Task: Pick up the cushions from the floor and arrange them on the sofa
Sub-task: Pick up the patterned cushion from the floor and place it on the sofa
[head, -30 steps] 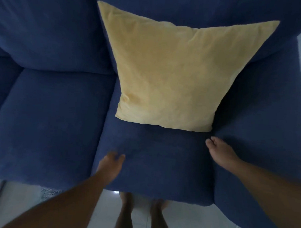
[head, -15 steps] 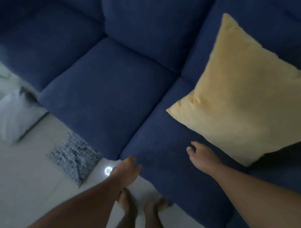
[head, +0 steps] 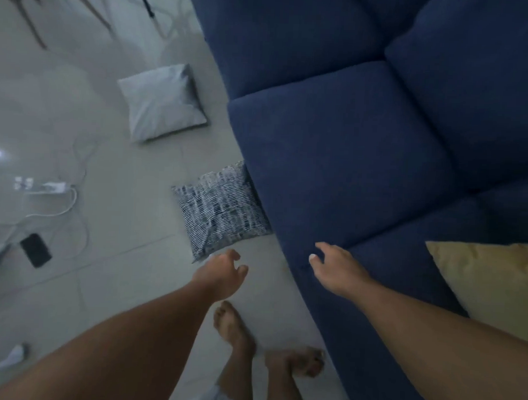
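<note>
One patterned cushion [head: 223, 207] lies just beyond (untouched) left fingers [head: 235, 258].

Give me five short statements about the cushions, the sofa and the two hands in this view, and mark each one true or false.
1. The yellow square cushion lies on the dark blue fabric sofa. True.
2. The blue-and-white patterned cushion sits on a sofa seat. False: it lies on the pale tiled floor, against the sofa's front edge.
3. The left hand holds nothing. True.
4. The right hand grips the plain white cushion. False: it is empty, over the sofa's front edge; that cushion lies on the floor, further off.
5. Two cushions are on the floor. True.
</note>
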Tool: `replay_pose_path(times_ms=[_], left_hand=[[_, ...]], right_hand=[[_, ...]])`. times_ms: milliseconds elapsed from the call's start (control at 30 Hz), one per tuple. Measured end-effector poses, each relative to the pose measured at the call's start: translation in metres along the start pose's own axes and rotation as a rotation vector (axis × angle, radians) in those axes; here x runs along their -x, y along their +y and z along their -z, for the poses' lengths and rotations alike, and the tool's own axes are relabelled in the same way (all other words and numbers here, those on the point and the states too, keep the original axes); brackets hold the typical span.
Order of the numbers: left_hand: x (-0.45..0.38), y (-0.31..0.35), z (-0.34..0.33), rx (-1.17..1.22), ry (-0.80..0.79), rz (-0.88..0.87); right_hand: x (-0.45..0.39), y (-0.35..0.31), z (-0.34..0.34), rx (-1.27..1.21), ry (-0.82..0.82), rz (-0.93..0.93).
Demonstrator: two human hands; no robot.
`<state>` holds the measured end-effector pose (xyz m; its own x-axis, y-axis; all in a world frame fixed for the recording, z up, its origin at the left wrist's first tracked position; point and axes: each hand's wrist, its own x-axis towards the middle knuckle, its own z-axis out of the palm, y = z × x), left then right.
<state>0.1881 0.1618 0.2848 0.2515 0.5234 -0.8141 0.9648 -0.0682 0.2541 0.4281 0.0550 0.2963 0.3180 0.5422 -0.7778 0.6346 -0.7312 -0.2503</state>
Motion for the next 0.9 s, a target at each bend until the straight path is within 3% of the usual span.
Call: replay_pose_path(times_ms=[400, 900], left_hand=[[-0.022, -0.124, 0.087, 0.319, 0.125, 0.165], [-0.146, -0.14, 0.091, 0.436, 0.071, 0.233]], right_hand=[[-0.06, -0.184, -0.007, 0.152, -0.072, 0.153], [-0.208, -0.241, -0.039, 0.136, -0.193, 0.14]])
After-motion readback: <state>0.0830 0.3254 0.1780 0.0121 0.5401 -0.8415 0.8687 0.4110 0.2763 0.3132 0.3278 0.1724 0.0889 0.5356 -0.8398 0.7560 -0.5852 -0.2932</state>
